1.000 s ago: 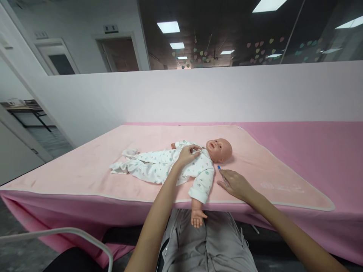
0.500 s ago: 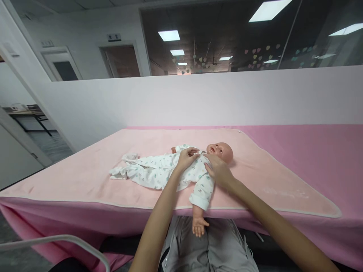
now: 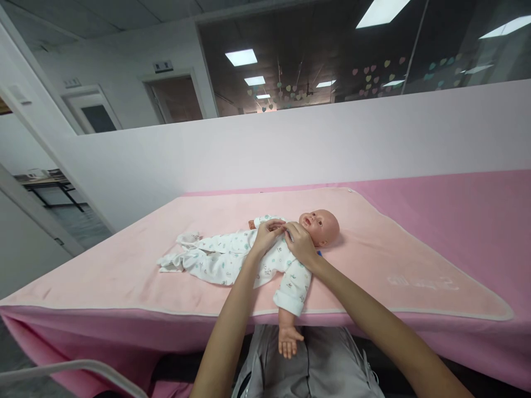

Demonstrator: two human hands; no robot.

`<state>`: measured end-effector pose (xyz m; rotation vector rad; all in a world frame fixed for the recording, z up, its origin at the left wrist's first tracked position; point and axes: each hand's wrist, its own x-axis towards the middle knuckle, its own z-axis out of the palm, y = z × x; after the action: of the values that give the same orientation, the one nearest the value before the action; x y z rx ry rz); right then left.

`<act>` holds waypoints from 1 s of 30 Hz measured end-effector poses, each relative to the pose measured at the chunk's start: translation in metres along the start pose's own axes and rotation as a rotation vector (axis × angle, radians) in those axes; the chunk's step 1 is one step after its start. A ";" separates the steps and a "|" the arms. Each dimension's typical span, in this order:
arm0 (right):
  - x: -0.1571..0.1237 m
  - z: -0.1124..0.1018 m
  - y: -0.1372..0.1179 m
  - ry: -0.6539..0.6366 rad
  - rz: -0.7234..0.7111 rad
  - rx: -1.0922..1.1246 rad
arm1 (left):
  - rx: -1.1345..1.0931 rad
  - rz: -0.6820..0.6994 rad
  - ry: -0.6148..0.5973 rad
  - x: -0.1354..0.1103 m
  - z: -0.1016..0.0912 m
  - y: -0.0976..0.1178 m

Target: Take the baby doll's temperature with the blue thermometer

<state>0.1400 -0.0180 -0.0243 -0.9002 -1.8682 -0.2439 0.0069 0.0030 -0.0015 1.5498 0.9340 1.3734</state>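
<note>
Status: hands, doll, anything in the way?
Left hand and right hand close together at upper chest of doll; grip hidden. Doll face up on peach mat, near arm overhanging its edge. Blue tip beside right wrist; nothing visibly blocking.

A white wall stands below dark glass; ceiling lights glow.

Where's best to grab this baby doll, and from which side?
Probably the trunk, from the near side, your right hand under the head: the doll lies on its back, crosswise before you, head to your right, one arm jutting past the mat.
</note>
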 end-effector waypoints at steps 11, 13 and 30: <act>-0.005 0.005 0.002 0.085 -0.048 0.091 | 0.037 0.004 -0.007 -0.004 0.002 0.005; -0.005 0.005 0.002 0.087 -0.060 0.114 | 0.059 0.014 -0.016 -0.005 0.002 0.006; -0.005 0.005 0.001 0.092 -0.103 0.078 | 0.092 0.066 -0.092 -0.008 0.000 0.010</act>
<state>0.1378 -0.0169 -0.0308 -0.7286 -1.8279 -0.2690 0.0056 -0.0076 0.0047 1.7122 0.9078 1.3094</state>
